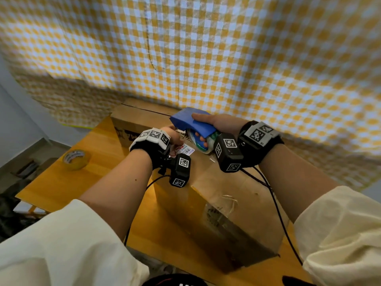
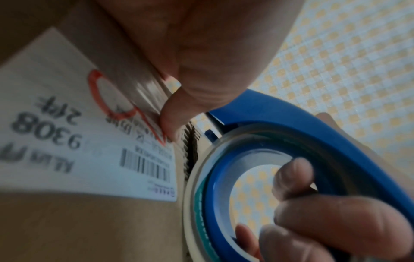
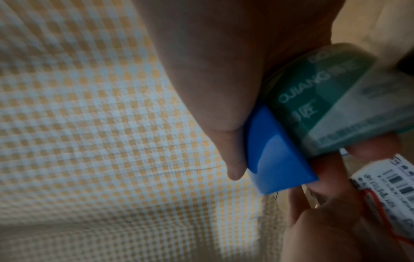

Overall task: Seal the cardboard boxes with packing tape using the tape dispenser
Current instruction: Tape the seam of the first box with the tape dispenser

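Note:
A large cardboard box (image 1: 218, 203) lies on the yellow table with a white shipping label (image 1: 185, 149) on its top. Just above the box top, my right hand (image 1: 218, 122) grips the blue tape dispenser (image 1: 191, 122), thumb on its shell and fingers (image 2: 291, 177) through the core of the clear tape roll (image 1: 203, 144). To the dispenser's left, my left hand (image 1: 171, 134) pinches the free end of the tape (image 2: 143, 85) at the label's edge. The right wrist view shows the dispenser (image 3: 280, 156), the roll (image 3: 325, 99) and the label (image 3: 392, 186).
A second cardboard box (image 1: 140, 116) stands behind the first, against a yellow checked cloth (image 1: 226, 48). A spare roll of tape (image 1: 76, 158) lies on the table (image 1: 61, 182) at the left. Black cables (image 1: 276, 203) run from both wrists across the box.

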